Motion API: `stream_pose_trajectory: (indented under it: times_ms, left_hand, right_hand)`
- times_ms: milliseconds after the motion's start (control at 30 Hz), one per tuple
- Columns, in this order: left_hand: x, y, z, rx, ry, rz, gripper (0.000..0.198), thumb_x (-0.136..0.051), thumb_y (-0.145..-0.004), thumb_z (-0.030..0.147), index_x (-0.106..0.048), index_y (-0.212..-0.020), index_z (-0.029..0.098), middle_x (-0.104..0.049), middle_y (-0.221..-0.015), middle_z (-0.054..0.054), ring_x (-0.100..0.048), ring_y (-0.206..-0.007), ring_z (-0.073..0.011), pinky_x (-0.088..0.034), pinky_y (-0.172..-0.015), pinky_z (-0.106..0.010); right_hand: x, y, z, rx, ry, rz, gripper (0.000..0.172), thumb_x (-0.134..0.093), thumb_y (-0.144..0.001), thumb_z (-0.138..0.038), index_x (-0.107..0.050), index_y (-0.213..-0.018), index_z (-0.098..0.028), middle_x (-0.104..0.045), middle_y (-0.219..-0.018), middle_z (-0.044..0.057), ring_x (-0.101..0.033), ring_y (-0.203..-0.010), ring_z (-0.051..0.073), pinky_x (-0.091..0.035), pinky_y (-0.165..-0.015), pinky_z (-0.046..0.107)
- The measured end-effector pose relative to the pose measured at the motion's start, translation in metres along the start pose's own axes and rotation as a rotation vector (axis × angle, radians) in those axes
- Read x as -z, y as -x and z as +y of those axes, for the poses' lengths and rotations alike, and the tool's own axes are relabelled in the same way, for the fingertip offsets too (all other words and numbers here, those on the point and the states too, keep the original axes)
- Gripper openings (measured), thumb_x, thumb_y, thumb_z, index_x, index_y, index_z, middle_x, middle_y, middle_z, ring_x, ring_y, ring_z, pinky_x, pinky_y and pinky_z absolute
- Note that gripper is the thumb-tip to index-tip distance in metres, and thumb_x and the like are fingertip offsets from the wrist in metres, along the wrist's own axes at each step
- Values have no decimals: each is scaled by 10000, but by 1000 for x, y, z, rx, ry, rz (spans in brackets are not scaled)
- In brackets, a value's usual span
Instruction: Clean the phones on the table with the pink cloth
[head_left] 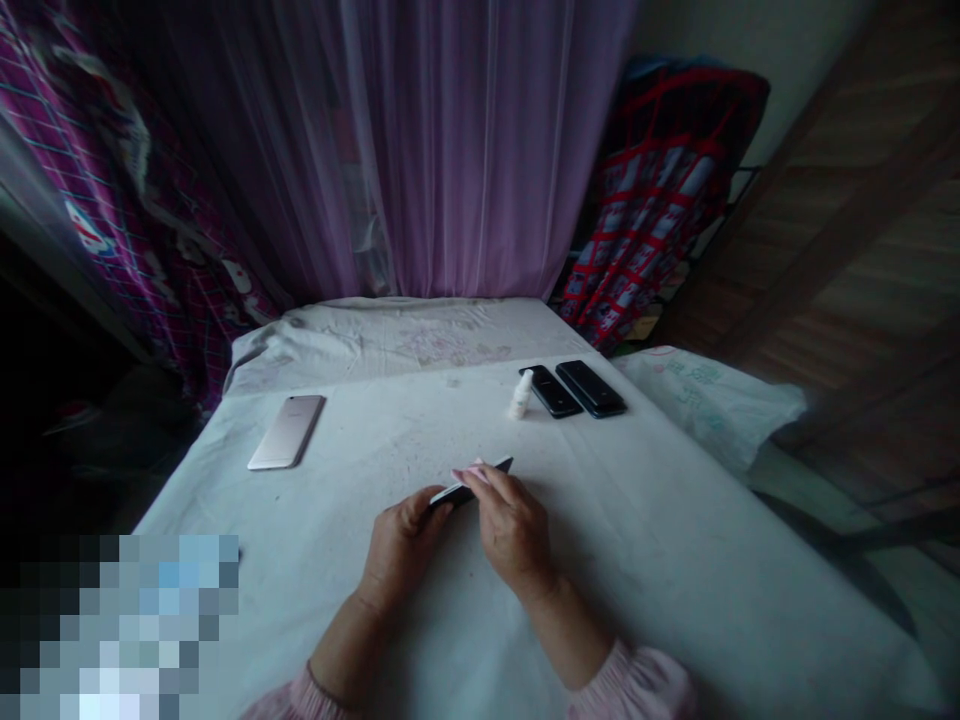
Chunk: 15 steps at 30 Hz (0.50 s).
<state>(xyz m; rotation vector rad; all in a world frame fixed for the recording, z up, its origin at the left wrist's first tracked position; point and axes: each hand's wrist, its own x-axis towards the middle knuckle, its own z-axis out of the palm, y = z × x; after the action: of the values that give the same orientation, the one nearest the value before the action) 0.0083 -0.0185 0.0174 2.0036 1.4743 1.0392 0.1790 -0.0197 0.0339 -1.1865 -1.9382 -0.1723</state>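
My left hand (409,533) is closed around the near left end of a dark-edged smartphone (452,493), held tilted just above the table. Pressed against the phone's upper face is a small pink cloth (470,471), pinched in the fingers of my right hand (513,522). Most of the phone's face is hidden by the cloth and fingers. Beyond my right hand stands a small white spray bottle (520,395), upright. Behind it lie a black phone (553,391) and, to its right, a thicker black phone or stack of phones (592,388).
A rose-gold phone (288,432) lies face down at the left of the white-covered table (360,430). A whitish plastic bag (705,400) hangs at the right edge. Purple curtains (480,150) hang behind the table. The lower left corner is pixelated.
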Motion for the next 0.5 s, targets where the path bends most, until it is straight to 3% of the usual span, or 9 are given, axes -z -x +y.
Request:
stream_pose_trajectory:
  times_ms: [300, 400, 500]
  left_hand:
    - [10, 1, 6, -35, 83, -143, 338, -394, -970, 375, -646, -1146, 235, -740, -984, -29, -692, -877, -180, -544, -793, -281]
    - [10, 1, 7, -89, 100, -84, 318, -429, -964, 354, -659, -1147, 233, -718, -1033, -54, -676, -916, -180, -537, -819, -285]
    - [9, 1, 9, -112, 106, -22, 288, -478, -944, 339, -687, -1118, 242, -696, -956, -58, -668, -842, -163, -537, -730, -254]
  right_hand:
    - [6, 0, 18, -76, 2, 44, 383, -362, -938, -102, -679, -1122, -212, -692, -1071, 76, -638, -1018, 164, -514, -914, 282]
    - [5, 2, 22, -95, 9, 48, 384, -365, -934, -102, -681, -1118, -220, -690, -1080, 71, -636, -1022, 167, -510, -916, 285]
    - [6, 2, 30, -143, 38, 74, 374, -373, -934, -104, -683, -1109, -222, -688, -1087, 65, -632, -1031, 170, -504, -909, 281]
